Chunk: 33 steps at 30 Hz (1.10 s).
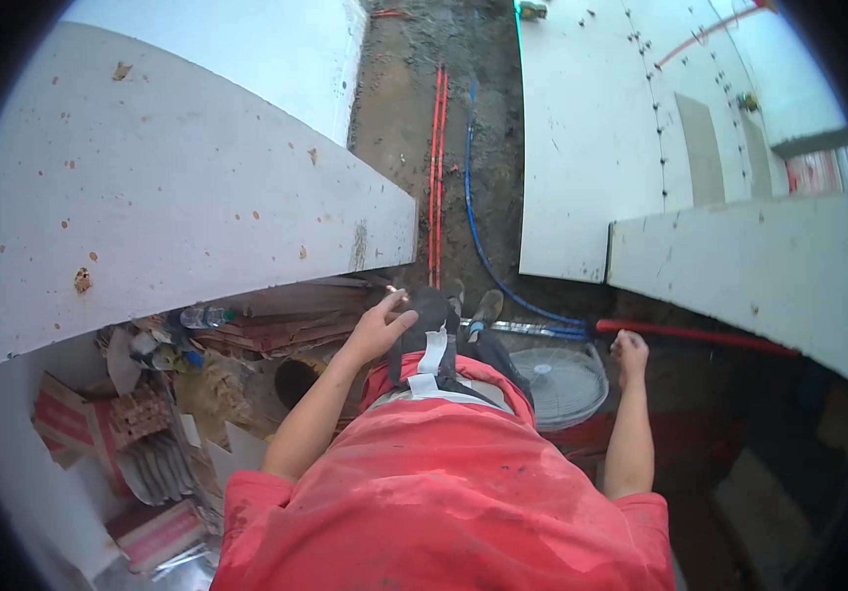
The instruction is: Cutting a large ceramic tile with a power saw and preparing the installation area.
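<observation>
My left hand (376,331) hangs in front of my waist, thumb stretched apart from the fingers. At its fingertips is a small pale thing (393,291), too small to name. My right hand (629,352) is out to the side with its fingers curled in. Whatever it may hold is hidden. Close behind it in the picture lies a thick red pipe (700,335). The round wire grille of a fan (557,386) is between my right forearm and my legs. White tape (431,357) crosses the dark straps at my waist.
Two thin red pipes (437,177) and a blue pipe (471,187) run along the rough wet floor between pale walls. At left, behind a spotted wall (177,187), lie a plastic bottle (206,316), stacked boards (286,315) and torn cartons (69,419). Tile clips (657,128) line the right wall.
</observation>
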{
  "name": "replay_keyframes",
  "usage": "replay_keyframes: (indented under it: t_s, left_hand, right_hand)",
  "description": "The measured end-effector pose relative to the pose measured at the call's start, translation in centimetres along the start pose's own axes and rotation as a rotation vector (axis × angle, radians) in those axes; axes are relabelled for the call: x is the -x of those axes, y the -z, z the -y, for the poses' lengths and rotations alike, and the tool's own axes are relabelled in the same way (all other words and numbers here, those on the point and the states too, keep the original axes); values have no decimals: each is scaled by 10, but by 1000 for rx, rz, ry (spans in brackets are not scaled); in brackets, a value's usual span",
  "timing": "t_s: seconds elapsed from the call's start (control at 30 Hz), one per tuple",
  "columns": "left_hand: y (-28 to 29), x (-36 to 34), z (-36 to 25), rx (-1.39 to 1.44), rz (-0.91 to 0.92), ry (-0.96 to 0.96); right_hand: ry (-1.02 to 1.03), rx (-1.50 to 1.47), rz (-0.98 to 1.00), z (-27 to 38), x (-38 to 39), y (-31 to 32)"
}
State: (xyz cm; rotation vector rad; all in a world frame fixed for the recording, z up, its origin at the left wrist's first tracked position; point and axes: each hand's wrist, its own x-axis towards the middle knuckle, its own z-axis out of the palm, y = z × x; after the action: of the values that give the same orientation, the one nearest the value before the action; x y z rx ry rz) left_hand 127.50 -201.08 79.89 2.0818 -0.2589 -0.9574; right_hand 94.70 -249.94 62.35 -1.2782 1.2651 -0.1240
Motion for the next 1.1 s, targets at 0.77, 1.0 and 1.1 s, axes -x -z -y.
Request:
replay_keyframes:
  t_s: [0.77, 1.0, 1.1]
  left_hand:
    - [201, -70, -368, 1062, 952, -1181]
    - [228, -64, -404, 973, 410, -1406]
    - [221, -43, -393, 952, 205, -1452]
  right_hand:
    - [-237, 400, 328, 225, -210, -223]
    - [43, 739, 607, 429, -340, -423]
    - [207, 862, 729, 505, -336, -523]
